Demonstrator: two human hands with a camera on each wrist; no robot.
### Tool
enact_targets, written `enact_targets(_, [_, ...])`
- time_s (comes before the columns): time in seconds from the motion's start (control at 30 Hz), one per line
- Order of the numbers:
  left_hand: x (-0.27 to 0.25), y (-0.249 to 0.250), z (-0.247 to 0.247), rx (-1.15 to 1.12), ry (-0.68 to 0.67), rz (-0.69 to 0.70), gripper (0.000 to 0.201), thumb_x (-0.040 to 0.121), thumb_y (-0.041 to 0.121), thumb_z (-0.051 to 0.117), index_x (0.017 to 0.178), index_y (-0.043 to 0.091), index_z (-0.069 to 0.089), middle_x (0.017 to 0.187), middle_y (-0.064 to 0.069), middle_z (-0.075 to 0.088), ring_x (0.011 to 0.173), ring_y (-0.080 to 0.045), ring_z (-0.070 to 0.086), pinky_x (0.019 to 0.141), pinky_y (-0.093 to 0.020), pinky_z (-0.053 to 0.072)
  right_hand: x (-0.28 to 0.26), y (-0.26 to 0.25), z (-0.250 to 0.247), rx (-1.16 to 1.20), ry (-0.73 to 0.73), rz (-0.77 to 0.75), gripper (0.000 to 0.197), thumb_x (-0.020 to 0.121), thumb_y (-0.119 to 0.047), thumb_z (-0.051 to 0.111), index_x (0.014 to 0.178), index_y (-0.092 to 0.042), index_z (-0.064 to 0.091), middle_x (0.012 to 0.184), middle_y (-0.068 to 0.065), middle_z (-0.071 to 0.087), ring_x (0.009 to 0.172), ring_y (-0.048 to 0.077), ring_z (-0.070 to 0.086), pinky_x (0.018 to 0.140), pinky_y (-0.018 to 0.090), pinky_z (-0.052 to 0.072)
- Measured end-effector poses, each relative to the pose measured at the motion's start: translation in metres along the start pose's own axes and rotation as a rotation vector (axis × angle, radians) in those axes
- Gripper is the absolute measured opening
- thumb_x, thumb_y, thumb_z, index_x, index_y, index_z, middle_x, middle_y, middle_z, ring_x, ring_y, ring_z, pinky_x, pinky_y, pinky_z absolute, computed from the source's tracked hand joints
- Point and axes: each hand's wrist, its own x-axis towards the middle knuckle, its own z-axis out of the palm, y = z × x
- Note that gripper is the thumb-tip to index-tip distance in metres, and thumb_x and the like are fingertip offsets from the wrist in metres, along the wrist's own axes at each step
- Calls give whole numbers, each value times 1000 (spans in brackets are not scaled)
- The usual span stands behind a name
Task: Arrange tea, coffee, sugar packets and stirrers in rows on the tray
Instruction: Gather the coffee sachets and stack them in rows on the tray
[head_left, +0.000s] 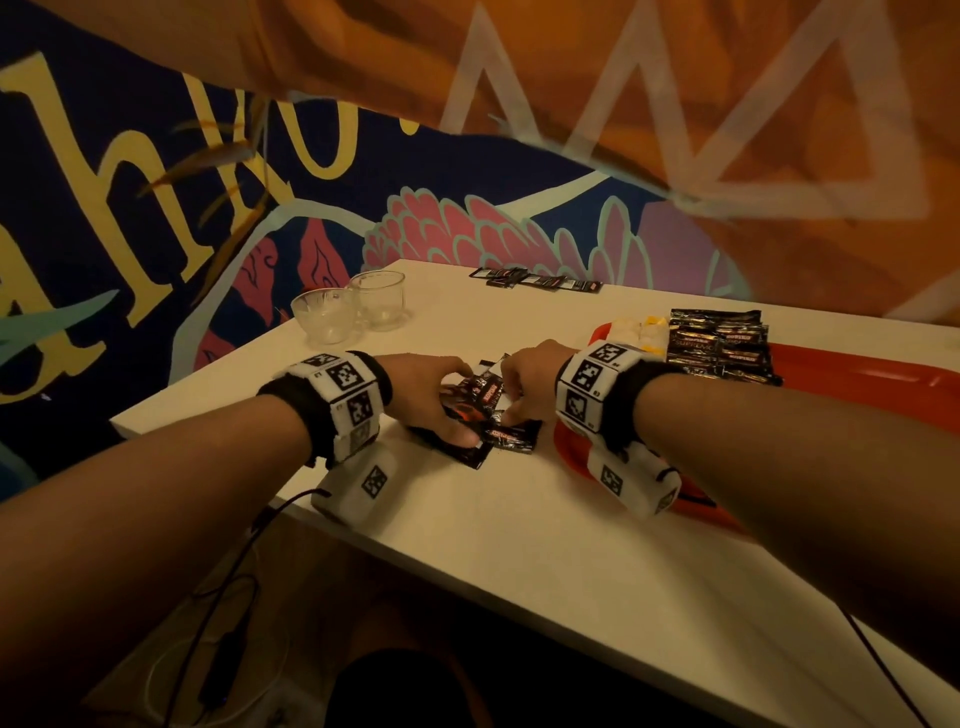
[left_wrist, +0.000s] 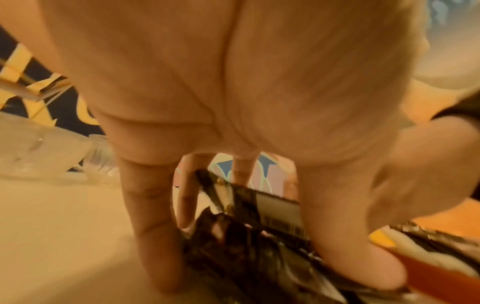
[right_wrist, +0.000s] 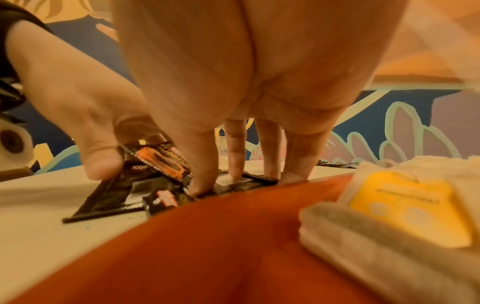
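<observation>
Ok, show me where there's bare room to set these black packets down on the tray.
Bare red tray shows to the right of the stacked black packets, out to its far rim. The left end is crowded: tea bags, then that stack. On the table, the near strip is bare. Between both hands, left hand and right hand, loose packets pile up.

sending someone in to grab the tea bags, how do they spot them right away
Start at the red tray along the right side of the white table. At its far left corner, just beyond the right hand, lies a small stack of tea bags. They are pale white with yellow tags, while the stack of coffee sachets beside them on the tray is glossy black.
</observation>
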Motion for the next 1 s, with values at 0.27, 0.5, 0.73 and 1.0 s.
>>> enact_targets(0.27, [-2,9,2,-170,84,-123,88,83,66,62,150,16,35,145,-7,48,123,-23,52,101,-34,45,5,-1,-1,17,-16,-18,46,83,-45,74,116,-19,56,116,4,60,100,22,54,82,33,45])
enact_targets(0.5, [18,15,13,-213,70,-187,58,80,57,74,104,5,66,102,-9,72,90,-24,67,85,-35,57,6,-2,-5,33,-17,-38,35,90,-27,67,125,-25,62,123,0,63,99,19,57,77,26,40])
enact_targets(0.73, [28,18,11,-380,60,-161,50,79,37,83,111,2,68,107,-11,73,100,-28,69,95,-41,55,9,-7,-4,129,61,-77,44,83,-8,71,123,-24,59,124,0,65,110,22,61,77,25,45])
enact_targets(1.0, [23,5,-8,-620,69,-154,40,85,12,77,120,5,61,113,-15,70,106,-35,67,97,-52,53,10,9,-9,224,142,98,37,90,-24,63,124,-14,52,122,11,56,103,28,58,80,32,49])
